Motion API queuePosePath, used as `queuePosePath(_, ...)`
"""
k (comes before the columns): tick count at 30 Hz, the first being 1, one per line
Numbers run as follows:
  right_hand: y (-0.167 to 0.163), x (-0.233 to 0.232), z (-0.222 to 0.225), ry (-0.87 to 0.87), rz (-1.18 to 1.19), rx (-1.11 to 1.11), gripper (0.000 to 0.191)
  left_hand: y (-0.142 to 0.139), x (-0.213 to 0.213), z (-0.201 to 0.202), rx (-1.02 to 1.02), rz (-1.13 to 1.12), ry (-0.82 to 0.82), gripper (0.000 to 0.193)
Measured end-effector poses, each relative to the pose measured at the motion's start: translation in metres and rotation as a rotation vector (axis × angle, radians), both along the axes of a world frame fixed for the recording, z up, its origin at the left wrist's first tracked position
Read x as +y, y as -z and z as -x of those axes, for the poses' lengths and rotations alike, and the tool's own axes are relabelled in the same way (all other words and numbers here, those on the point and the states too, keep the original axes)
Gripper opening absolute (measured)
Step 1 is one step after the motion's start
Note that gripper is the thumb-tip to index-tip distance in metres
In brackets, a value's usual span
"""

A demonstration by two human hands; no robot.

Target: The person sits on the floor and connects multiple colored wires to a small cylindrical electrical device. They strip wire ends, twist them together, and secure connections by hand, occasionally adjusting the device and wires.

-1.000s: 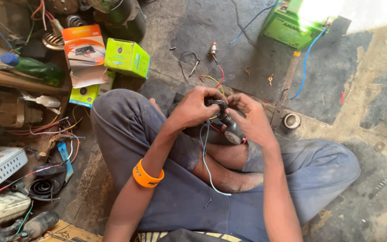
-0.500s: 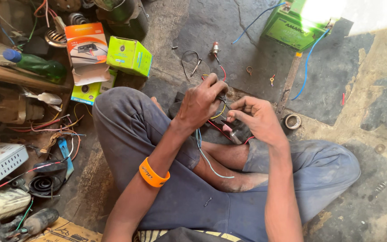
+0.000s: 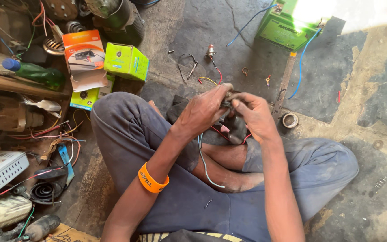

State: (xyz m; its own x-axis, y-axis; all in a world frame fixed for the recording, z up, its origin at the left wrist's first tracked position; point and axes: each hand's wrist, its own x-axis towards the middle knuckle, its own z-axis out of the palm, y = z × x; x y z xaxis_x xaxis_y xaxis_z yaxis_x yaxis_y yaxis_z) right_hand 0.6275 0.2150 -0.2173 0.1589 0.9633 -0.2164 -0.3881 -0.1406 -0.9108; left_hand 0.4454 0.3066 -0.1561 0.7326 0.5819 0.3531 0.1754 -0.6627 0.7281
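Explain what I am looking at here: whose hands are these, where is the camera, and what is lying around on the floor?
There is no machine here. A camera worn on a person's head looks down at their own crossed legs and two bare hands as they sit on a concrete floor. The left hand, with an orange wristband on that arm, and the right hand meet on a small dark part; what it is cannot be told. A thin pale-blue wire hangs below the hands. On the floor lie a green battery with a blue wire, a green box, an orange box, a green bottle and a roll of tape.
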Motion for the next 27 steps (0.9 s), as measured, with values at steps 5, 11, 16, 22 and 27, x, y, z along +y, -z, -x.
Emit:
queuePosePath(5, -0.001, -0.003, -0.009, 0.154, 0.087, -0.109, 0.016, -0.002, 0.001, 0.002, 0.146, 0.456, 0.035, 0.027)
queuePosePath(11, -0.009, -0.004, 0.001, 0.280, -0.046, 0.060, 0.009, 0.023, 0.011, -0.001, 0.010, 0.833, 0.165, 0.020)
queuePosePath(16, -0.011, -0.007, 0.013, 0.339, -0.170, 0.194, 0.007, 0.047, 0.023, 0.001, 0.039, 0.963, 0.169, 0.020)
queuePosePath(22, -0.031, -0.015, 0.009, 0.128, -0.364, 0.121, 0.008, 0.067, 0.026, 0.004, -0.167, 1.266, 0.195, 0.018)
queuePosePath(27, -0.060, -0.018, 0.003, -0.236, -0.309, -0.686, 0.013, 0.075, 0.029, 0.004, -0.294, 1.381, 0.002, 0.019)
